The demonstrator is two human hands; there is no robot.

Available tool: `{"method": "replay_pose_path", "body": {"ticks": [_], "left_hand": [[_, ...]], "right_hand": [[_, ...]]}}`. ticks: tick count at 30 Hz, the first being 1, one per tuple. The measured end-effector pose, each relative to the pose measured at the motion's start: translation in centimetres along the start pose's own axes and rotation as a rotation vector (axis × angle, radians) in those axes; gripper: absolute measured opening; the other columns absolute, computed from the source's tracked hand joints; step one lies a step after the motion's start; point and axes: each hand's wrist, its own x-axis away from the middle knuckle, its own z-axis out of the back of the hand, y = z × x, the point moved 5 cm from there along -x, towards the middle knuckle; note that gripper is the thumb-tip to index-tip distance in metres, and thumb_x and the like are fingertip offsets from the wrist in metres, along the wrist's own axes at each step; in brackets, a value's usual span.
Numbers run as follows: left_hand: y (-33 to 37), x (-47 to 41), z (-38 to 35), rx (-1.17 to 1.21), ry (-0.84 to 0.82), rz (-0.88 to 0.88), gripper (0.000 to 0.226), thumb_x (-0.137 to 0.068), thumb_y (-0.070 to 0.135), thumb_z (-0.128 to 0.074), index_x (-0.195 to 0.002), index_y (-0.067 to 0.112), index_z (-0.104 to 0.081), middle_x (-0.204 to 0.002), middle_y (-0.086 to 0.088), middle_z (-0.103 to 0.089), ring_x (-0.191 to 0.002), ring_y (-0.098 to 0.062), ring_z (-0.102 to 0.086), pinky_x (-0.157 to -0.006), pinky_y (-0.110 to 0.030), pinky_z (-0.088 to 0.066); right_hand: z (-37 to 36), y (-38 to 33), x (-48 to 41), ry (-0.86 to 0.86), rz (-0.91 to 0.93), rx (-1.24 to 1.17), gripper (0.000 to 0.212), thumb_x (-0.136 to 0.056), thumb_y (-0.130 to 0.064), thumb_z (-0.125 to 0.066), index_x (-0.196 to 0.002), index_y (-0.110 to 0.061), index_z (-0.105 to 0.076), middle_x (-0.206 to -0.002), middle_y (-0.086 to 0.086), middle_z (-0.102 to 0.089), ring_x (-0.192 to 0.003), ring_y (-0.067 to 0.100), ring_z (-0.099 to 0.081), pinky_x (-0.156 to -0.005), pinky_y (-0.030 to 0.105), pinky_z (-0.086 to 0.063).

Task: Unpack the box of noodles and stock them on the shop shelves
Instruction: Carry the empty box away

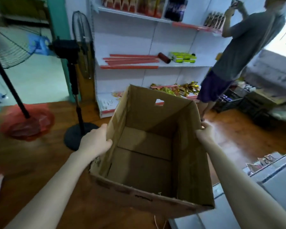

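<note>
The left hand (96,141) and right hand (205,131) grip opposite rims of the open cardboard box (149,156), its inside bare.

The open brown cardboard box (149,146) is held between the left hand (96,142) and the right hand (205,132), before the white metal shelves (155,65).

Left hand (96,141): its palm side is concealed against the cardboard box (147,156). Right hand (205,132): part of the grip is hidden by the box wall.

Print (143,196) on the near wall, between the forearms, is illegible. Beyond both hands, the far wall covers part of the packets (180,90) on the bottom shelf (106,98), and their labels are blurred.

Left of the left hand, a fan (7,47) is blurred and cut by the frame edge. Beyond the right hand, a person (243,52) is cropped at the top edge, and the held item is too small to identify.
</note>
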Motion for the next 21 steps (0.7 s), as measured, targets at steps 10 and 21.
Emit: {"method": "replay_pose_path", "body": {"ticks": [10,21], "left_hand": [[15.1,-19.7,-2.3,-0.023,-0.032,-0.245,0.046,-0.087,0.024,-0.055,-0.129,0.015,-0.040,-0.102,-0.007,-0.060,-0.085,-0.024,-0.058,-0.057,-0.028,-0.038],[33.9,-41.8,-7.1,-0.054,-0.143,-0.582,0.046,-0.087,0.022,-0.055,-0.131,0.018,-0.041,-0.107,-0.009,-0.061,-0.086,-0.022,-0.056,-0.057,-0.027,-0.036]], "right_hand": [[7.5,1.4,-15.2,0.236,-0.136,-0.012,0.046,-0.084,-0.004,-0.052,-0.130,-0.011,-0.051,-0.119,0.012,-0.063,-0.103,0.032,-0.062,-0.083,0.036,-0.053],[14.5,4.9,-30.3,0.507,-0.306,0.008,0.044,-0.087,0.003,-0.048,-0.130,-0.003,-0.049,-0.123,0.015,-0.059,-0.107,0.032,-0.057,-0.072,0.029,-0.047]]}}
